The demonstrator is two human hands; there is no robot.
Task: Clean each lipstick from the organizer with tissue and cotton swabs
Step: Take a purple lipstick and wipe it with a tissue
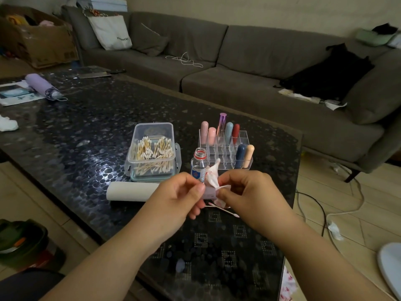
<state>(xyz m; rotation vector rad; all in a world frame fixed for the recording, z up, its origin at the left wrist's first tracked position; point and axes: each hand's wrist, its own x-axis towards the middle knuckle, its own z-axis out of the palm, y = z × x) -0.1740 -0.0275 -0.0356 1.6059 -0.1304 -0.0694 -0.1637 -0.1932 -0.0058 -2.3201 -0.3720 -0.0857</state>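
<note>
**One lilac lipstick under the tissue, seven waiting in the rack**

The lilac lipstick (209,193) lay crosswise between both hands, held above the near part of the dark patterned table (86,131). The left hand (180,196) pinched one end of it between thumb and curled fingers. The right hand (245,192) gripped a crumpled tissue (211,177), stained pink in places, and pressed it against the other end of the tube, fingers curled round both. Whether the cap was on or off could not be told, since the fingers hid the ends.

Just below the hands a used cotton swab (223,210) lay on the table, its tips pinkish. Behind the tissue stood a small uncapped clear bottle (199,165) with a blue label, and beyond it the clear acrylic organizer (225,153). Seven lipsticks stood in it: five along the far row, in pink, pale pink, metallic purple, grey-blue and red, and two at the near right corner, navy and peach. Most of the other cells looked unfilled.

To the left sat an open plastic box of cotton swabs (153,153), and in front of it a roll of paper (132,191) lay on its side.

Judging by this, the work was probably at an early or middle stage: one lipstick was being wiped, and nothing showed which of the seven in the organizer had already been cleaned.
</note>
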